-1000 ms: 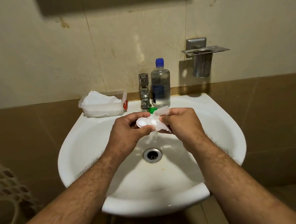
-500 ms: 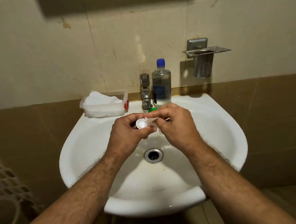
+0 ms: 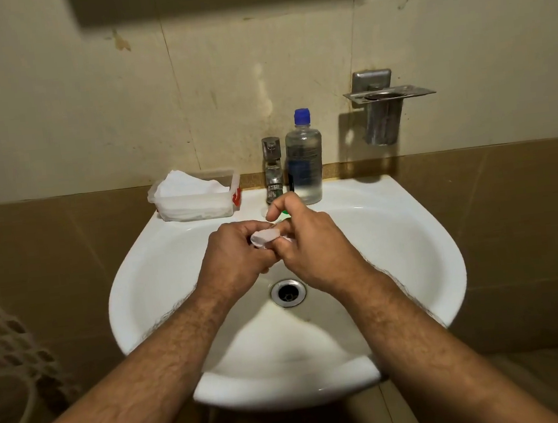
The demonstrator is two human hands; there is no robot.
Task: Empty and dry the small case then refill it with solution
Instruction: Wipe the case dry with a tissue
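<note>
Pinched in my left hand, the case sits over the sink, fingers closed round it. My right hand, at 3 o'clock of it, has tucked the tissue into its closed fingers; a second ago it hung loose. Drying looks nearly done, I judge. Refilling waits: bottle stands capped at 12 o'clock.

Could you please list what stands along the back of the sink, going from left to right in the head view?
Tissue box → tap → solution bottle → wall-mounted metal holder.
</note>
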